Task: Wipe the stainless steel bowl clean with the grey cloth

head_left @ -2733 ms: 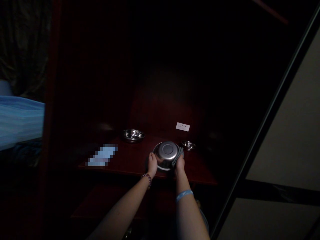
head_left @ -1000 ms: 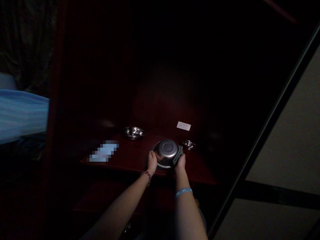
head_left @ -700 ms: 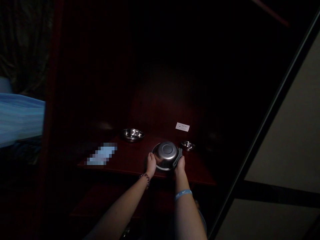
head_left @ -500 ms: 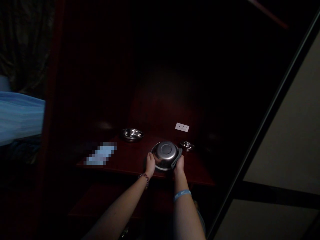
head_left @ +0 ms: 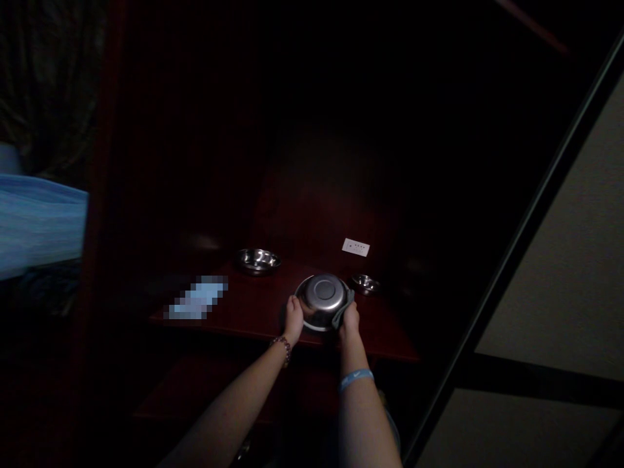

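A shiny metal bowl is tilted with its round base facing me, above the front part of a dark red shelf. My left hand grips the bowl's left rim, thumb on the outside. At the right rim my right hand holds a grey-green cloth against the bowl; its fingers are mostly hidden behind the cloth and the rim. The inside of the bowl faces away and cannot be seen.
A wide metal bowl stands at the back left of the shelf, a smaller one at the back right. A pixelated light item lies at the left. Behind is a white label or socket plate. Blue fabric shows far left.
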A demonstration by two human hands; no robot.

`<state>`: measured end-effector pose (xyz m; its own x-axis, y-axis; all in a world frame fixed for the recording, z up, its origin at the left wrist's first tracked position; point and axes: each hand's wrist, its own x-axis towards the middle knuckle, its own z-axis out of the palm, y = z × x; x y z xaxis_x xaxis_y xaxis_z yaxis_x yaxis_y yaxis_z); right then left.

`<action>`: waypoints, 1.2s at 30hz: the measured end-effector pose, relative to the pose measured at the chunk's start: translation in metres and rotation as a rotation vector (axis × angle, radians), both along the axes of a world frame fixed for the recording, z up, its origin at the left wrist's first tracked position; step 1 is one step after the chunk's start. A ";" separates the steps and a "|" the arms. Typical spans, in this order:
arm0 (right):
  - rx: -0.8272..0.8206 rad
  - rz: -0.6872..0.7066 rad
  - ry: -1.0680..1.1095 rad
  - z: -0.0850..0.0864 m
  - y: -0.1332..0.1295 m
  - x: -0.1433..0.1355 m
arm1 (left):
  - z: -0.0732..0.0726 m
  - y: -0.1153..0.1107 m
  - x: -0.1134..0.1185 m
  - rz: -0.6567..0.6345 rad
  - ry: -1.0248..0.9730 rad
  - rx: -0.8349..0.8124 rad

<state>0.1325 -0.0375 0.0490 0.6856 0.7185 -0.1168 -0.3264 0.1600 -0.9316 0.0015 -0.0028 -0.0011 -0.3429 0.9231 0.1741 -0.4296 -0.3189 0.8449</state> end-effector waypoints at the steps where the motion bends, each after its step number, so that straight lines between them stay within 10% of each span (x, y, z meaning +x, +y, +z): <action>1: -0.009 -0.004 -0.007 -0.001 0.001 0.000 | -0.001 0.001 0.000 0.004 0.000 -0.008; 36: 0.013 -0.060 0.097 0.011 -0.013 -0.014 | 0.009 -0.009 -0.002 -0.009 0.004 -0.070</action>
